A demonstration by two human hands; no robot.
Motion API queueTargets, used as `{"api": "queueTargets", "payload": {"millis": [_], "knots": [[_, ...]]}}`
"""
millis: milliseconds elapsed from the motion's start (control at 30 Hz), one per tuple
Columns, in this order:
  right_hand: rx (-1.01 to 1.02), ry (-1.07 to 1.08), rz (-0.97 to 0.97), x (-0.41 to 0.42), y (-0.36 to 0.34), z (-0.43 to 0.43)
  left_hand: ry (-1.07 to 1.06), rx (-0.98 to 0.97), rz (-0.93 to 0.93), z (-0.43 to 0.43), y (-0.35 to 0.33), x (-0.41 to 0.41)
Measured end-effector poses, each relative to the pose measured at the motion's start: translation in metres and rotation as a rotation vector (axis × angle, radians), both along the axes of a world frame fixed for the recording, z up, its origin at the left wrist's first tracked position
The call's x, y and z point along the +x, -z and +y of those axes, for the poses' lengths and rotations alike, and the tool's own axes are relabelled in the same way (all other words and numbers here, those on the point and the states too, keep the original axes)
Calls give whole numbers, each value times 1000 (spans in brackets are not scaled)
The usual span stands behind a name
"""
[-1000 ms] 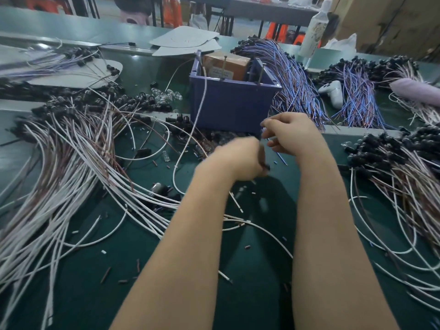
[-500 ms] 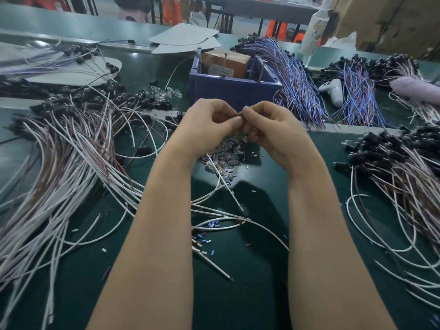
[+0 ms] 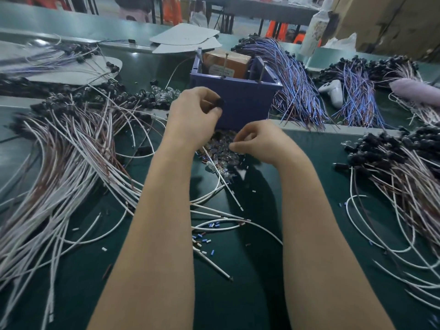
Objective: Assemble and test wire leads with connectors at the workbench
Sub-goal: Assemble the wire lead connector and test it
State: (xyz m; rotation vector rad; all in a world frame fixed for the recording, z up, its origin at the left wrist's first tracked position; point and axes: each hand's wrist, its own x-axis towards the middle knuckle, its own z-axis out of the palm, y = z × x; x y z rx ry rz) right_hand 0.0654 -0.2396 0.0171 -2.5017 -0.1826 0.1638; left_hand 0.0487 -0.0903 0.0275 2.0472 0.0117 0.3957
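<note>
Before the blue bin (image 3: 240,103), the left hand (image 3: 194,117) pinches a black connector (image 3: 219,102). Just nearer, the right hand (image 3: 260,142) curls over the clear parts pile (image 3: 222,159); whether it holds anything is unclear.

Matt green bench mat (image 3: 321,167); blue plastic bin (image 3: 247,103).

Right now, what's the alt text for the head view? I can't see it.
A person's left grip pinches a small black connector before a blue bin, while the right grip curls over a pile of small clear parts. White wire leads sprawl across the green workbench.
</note>
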Motion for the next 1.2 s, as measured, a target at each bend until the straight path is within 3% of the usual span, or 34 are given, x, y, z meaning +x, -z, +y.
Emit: {"api": "queueTargets", "payload": {"millis": [167,400,467,533,633,733,1000,1200], "knots": [[-329,-195,153,-15,-10,27,10,-39,23,-1,2,1],[-411,-190,153,-14,-9,35,32,-81,40,2,6,4],[-343,-170,166,-13,-9,29,38,-84,37,3,7,4],[-99,-121,181,-11,-9,23,44,-82,40,3,7,5],[373,-1,12,-6,-11,14,56,-52,50,1,8,6],[602,31,-136,-3,-17,10,70,-26,46,0,8,6],[514,99,-303,-5,-21,14,87,32,11,-2,7,3],[470,112,-277,-5,-14,20,94,90,-67,-9,3,-2]]}}
